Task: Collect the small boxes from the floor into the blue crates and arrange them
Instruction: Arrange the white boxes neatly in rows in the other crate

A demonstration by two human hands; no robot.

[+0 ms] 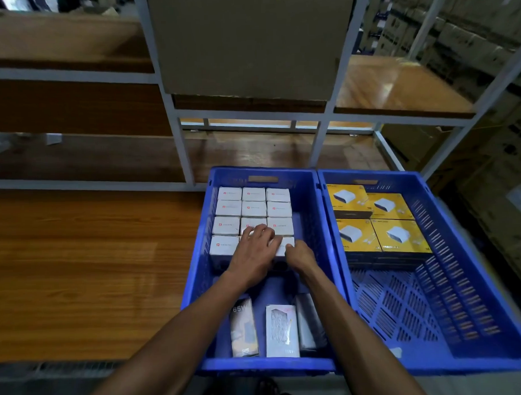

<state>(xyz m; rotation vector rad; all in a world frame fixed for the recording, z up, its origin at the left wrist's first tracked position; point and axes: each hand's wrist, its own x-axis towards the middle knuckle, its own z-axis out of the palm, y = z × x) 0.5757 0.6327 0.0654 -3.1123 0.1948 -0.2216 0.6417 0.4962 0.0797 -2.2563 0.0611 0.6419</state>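
Two blue crates stand side by side on a wooden shelf. The left crate [202, 258] holds several small white boxes [253, 209] in neat rows at its far end. My left hand [253, 250] lies flat with fingers spread on the nearest row. My right hand [299, 255] touches the right-hand white box [286, 246] of that row, thumb against its edge. Three white packets [281, 329] lie at the crate's near end. The right crate [462, 264] holds several yellow boxes [372, 223] at its far end.
The wooden shelf surface [93, 262] stretches left of the crates. A large cardboard box [248, 41] sits on the upper shelf of the grey metal rack [319, 136]. Stacked cartons [484, 41] fill the right background.
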